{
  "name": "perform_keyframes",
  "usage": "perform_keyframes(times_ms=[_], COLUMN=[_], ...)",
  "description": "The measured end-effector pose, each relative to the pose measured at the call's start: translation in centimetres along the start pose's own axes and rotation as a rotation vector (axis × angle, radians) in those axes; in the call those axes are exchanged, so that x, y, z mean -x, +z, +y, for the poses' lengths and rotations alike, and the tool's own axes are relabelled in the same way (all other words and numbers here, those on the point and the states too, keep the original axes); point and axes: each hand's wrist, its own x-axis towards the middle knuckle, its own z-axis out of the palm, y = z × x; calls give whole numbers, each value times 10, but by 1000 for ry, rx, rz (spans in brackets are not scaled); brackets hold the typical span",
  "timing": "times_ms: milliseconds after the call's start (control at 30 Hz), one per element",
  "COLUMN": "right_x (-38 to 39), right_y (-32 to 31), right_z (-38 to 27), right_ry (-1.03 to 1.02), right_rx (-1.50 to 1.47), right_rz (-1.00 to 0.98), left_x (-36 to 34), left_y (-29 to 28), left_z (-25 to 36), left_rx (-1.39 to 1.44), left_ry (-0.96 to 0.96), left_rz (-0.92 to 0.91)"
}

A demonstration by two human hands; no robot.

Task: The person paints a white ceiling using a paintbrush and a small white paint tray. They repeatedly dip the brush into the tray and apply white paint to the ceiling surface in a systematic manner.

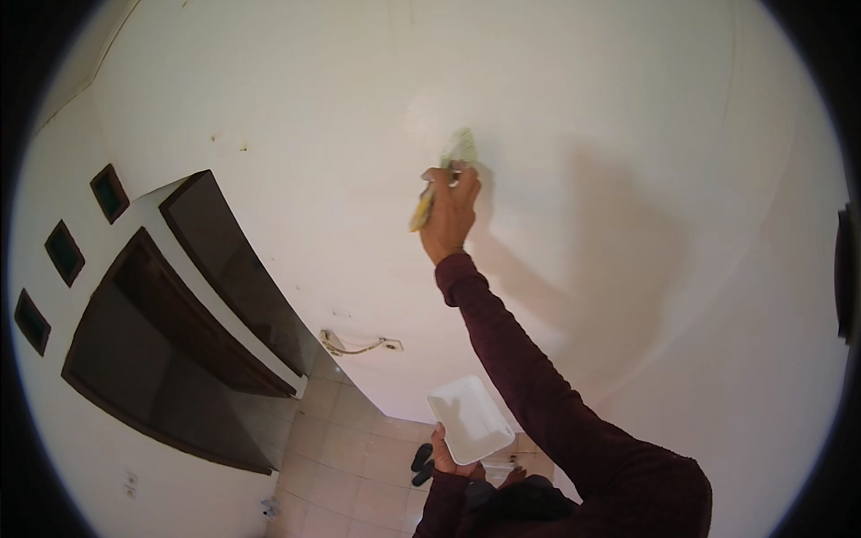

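My right hand (453,211) is raised at arm's length against the white wall (359,117). Its fingers are closed round a paintbrush (461,147) with a yellow handle; the pale bristles point up and meet the wall. Lower down, close to my body, my left hand (446,455) grips a shallow white rectangular tray (475,423) by its near left edge. A greyish patch shows inside the tray; whether it is paint or shadow I cannot tell. Maroon sleeves cover both my arms.
A cable with sockets (360,344) is fixed low on the wall. To the left are dark-framed doorways (152,296) and small square openings (65,253). Black slippers (421,464) lie on the tiled floor (359,466). A dark object (844,273) juts in at the right edge.
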Motion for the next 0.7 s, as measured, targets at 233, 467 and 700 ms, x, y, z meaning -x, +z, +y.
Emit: perform_keyframes(times_ms=[233,467,700], right_x=[0,2,16], right_y=[20,5,-55], right_z=[-26,13,36], right_ry=[-26,-66,67], right_rx=[-178,-577,-183], right_rz=[-148,-119,44], left_x=[4,4,10], left_y=[11,14,7], left_z=[4,-1,-3], left_rx=[-18,-63,-86], left_ry=[-8,-20,-41], left_rz=[-13,-10,32])
